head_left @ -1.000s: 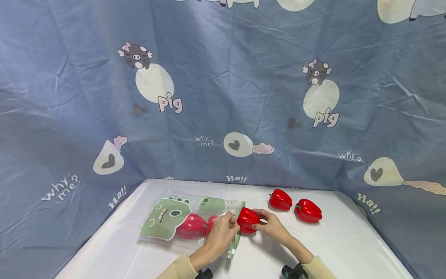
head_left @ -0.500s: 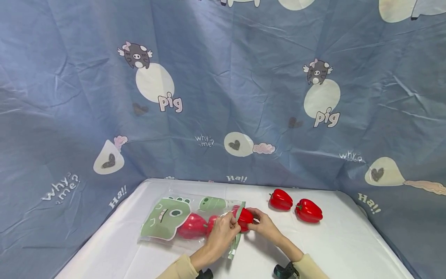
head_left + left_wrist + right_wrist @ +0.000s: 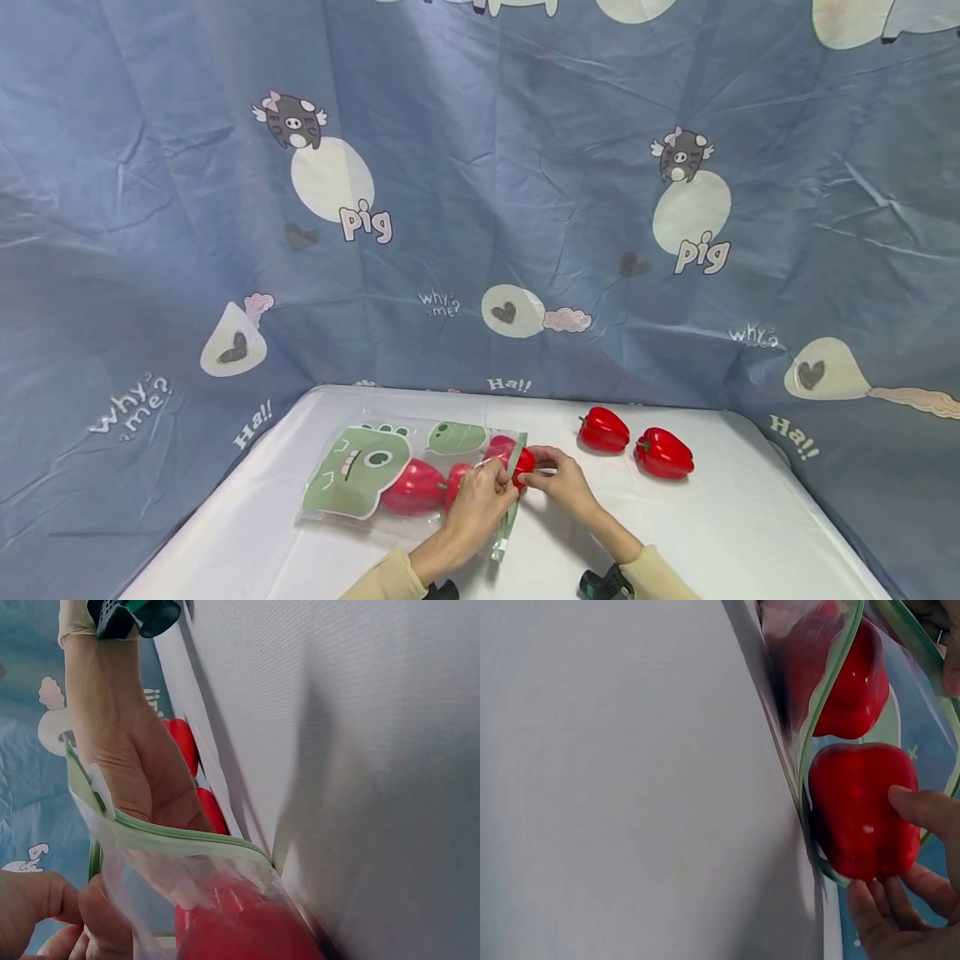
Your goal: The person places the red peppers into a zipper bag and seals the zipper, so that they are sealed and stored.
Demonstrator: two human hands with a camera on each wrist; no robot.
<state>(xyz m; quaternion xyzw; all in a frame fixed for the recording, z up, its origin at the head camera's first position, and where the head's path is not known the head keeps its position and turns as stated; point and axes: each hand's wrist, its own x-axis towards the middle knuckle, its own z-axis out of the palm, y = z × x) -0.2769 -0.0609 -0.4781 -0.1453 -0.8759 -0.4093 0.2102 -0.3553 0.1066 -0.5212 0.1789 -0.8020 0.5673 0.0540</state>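
Observation:
A clear zip bag with a green dinosaur print lies on the table, its green-edged mouth facing right. My left hand pinches the upper edge of that mouth and holds it raised. With thumb and fingertips, my right hand grips a red bell pepper partly inside the mouth. Through the plastic show more red bell peppers, one in the middle and another partly hidden by my left hand. In the left wrist view, my right hand reaches in past the green zip strip.
Two loose red bell peppers, one further back and one to its right, lie on the white table. A blue printed cloth hangs behind the table. Each wrist carries a dark camera mount.
My right hand has moved left, sliding the bell pepper from outside the mouth to mostly inside the bag. My left hand stays in place on the bag's edge.

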